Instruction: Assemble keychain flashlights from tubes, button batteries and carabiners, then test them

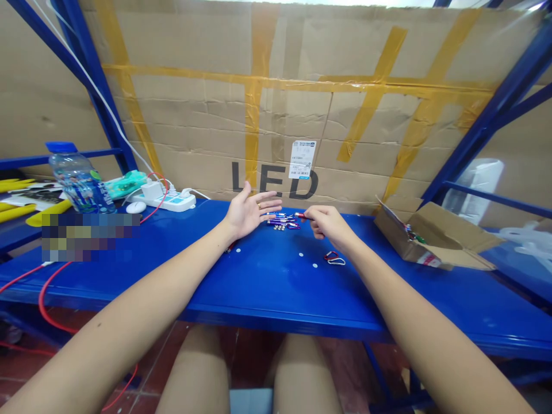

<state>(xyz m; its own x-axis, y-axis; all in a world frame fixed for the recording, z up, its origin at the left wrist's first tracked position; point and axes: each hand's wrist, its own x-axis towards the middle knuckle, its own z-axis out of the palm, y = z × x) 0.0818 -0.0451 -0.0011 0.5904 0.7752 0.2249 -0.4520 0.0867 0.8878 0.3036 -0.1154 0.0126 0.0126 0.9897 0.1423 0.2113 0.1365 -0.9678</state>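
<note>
My right hand [328, 225] pinches a slim red metal tube [301, 215] with a silvery end, like a small flashlight, pointing left. My left hand [252, 214] is open beside it, palm turned inward and fingers stretched toward the right. Between the hands, several purple and blue metal tubes [284, 221] lie in a group, partly hidden by the left fingers. Just in front of them sit several small shiny round discs [279, 227]. Below my right hand lie a red carabiner [330, 255] and a silver carabiner [336, 261]. A small red piece [230, 247] shows beside my left wrist.
Small white discs [301, 254] dot the blue table [267, 287]. An open cardboard box [409, 233] with small colourful items stands right. At left are a water bottle [81, 181], a power strip [172, 199] and a red cable [43, 293]. Behind rises a taped carton [207, 132].
</note>
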